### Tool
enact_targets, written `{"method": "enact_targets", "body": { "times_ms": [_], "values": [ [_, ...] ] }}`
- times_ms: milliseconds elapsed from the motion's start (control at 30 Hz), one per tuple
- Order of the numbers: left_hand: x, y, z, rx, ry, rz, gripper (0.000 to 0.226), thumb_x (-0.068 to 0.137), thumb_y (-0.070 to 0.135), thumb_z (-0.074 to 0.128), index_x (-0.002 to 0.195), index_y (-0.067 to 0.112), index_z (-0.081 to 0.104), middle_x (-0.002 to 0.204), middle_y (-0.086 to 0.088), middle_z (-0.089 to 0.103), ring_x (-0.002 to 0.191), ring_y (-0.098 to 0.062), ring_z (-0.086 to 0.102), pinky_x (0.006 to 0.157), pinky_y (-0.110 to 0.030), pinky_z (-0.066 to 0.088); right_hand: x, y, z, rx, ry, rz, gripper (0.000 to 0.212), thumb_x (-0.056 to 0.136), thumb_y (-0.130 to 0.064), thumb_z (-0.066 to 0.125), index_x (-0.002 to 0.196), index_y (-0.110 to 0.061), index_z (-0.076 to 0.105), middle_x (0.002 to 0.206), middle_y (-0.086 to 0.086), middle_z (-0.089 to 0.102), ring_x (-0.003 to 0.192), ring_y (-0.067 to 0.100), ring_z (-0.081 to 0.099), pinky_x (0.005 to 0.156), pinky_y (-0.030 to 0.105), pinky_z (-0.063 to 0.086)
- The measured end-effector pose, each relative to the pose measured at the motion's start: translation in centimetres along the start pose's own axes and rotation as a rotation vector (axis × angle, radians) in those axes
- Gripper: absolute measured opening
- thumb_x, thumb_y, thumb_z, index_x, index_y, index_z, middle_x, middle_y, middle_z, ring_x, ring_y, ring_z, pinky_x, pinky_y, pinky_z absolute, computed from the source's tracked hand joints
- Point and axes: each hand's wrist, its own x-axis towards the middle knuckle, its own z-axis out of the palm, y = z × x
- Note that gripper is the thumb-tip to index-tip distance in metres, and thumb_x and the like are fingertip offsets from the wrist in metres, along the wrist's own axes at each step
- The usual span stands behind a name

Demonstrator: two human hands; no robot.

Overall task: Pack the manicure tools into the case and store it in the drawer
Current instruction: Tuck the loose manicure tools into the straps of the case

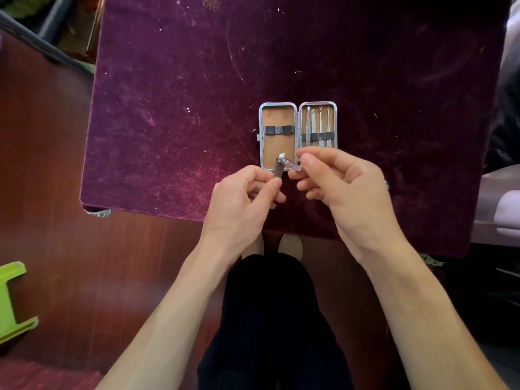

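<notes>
A small metal-framed manicure case (297,108) lies open on the purple velvet table. Its right half holds several slim steel tools (317,125) under a dark elastic strap. Its left half shows a tan lining and a dark strap with nothing under it. Just in front of the case, my left hand (243,202) grips a dark-handled tool with a metal tip (279,166) between thumb and fingers. My right hand (342,182) pinches a small clear plastic cap (295,166) right beside that tip.
The purple velvet table (197,108) ends at its front edge just below my hands. A dark wooden floor lies around it. A lime green plastic object (12,299) sits on the floor at the left. My dark-clothed legs are below the table edge.
</notes>
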Motion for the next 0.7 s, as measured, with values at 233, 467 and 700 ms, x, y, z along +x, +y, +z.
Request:
{"method": "enact_targets", "body": {
  "times_ms": [233, 467, 700],
  "values": [
    [0.5, 0.0, -0.1, -0.028, -0.013, -0.03, 0.006, 0.1, 0.024, 0.066, 0.096, 0.022, 0.07, 0.079, 0.008, 0.079, 0.07, -0.008, 0.074, 0.072, -0.019, 0.058, 0.5, -1.5, -1.0, 0.074, -0.02, -0.063, 0.015, 0.103, -0.016, 0.07, 0.116, -0.02, 0.076, 0.105, 0.003, 0.085, 0.095, 0.014, 0.081, 0.077, 0.019, 0.06],
    [0.4, 0.0, 0.2, -0.071, -0.032, -0.026, 0.009, 0.1, 0.023, 0.066, 0.102, 0.017, 0.072, 0.08, 0.004, 0.079, 0.075, -0.011, 0.076, 0.077, -0.029, 0.063, 0.9, -1.0, -0.1, -0.263, -0.075, -0.07, 0.017, 0.103, -0.024, 0.07, 0.119, -0.029, 0.072, 0.086, -0.003, 0.083, 0.075, 0.006, 0.078, 0.07, 0.017, 0.059],
    [0.2, -0.2, 0.3, -0.06, -0.055, -0.041, 0.008, 0.1, 0.022, 0.067, 0.093, 0.024, 0.071, 0.079, 0.006, 0.079, 0.071, -0.007, 0.074, 0.069, -0.012, 0.052, 2.0, -1.7, -0.2, -0.219, -0.003, -0.179, 0.02, 0.105, -0.012, 0.065, 0.115, -0.021, 0.079, 0.091, 0.001, 0.081, 0.077, 0.006, 0.073, 0.069, 0.018, 0.056]
  ]
}}
